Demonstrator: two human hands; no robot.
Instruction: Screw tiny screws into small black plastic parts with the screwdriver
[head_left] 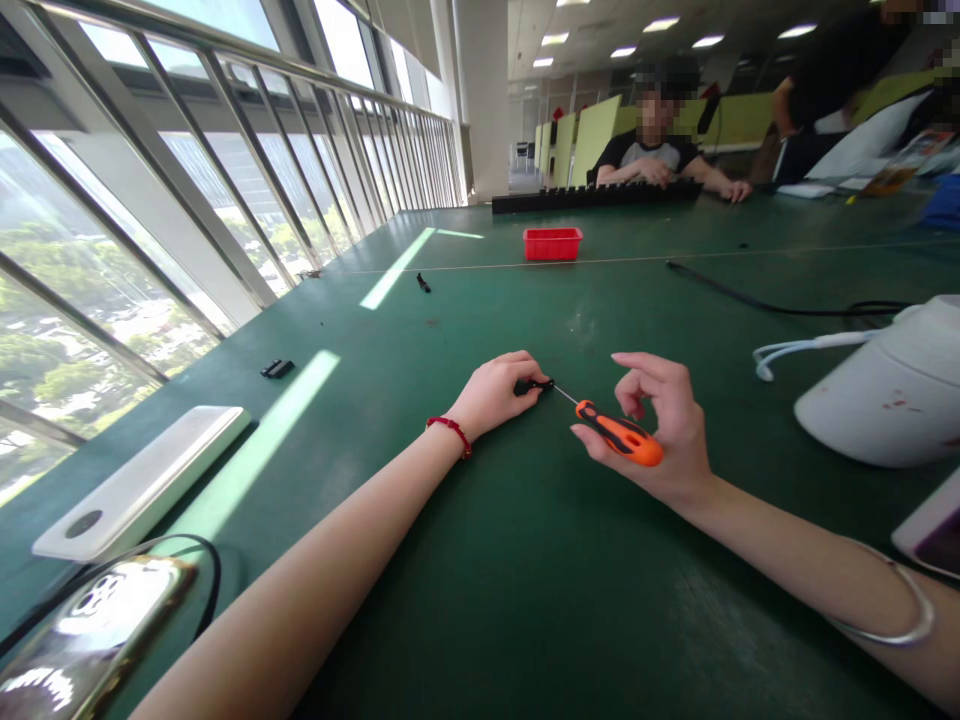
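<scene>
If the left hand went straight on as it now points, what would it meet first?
Probably the orange screwdriver, its tip at or near the black part the left hand holds; depth is unclear.

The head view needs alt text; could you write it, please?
The left hand holds a small black part at a green table; an orange screwdriver points at it from the loosely open right hand. A red bin stands beyond.

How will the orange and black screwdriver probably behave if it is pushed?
The screwdriver is probably stiff, as its thin metal shaft looks straight. Its handle appears rounded, so laid on the table it might roll. The thick handle and slim shaft suggest more weight at the handle end.
</scene>
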